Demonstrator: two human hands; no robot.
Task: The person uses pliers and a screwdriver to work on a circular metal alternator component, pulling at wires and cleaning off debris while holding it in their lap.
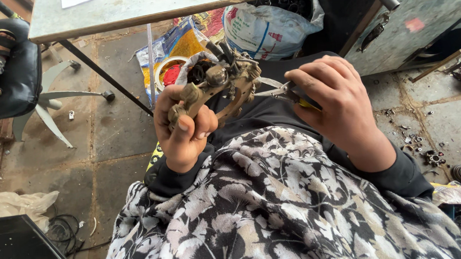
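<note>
My left hand (183,127) is shut on a grimy curved metal part (223,86) with rollers and a spring-like end, held up over my lap. My right hand (338,101) grips a pair of pliers (278,90) with yellow handles; the metal jaws point left and touch the right side of the part. Both hands sit above a black and white patterned cloth (275,205) across my legs. Dark sleeves cover both wrists.
A table (132,12) with black legs stands ahead. Printed plastic bags (267,27) and a tape roll (168,70) lie on the stone floor. An office chair (16,82) is at the left, a metal cabinet (418,28) at the right. Small metal bits (412,137) litter the floor.
</note>
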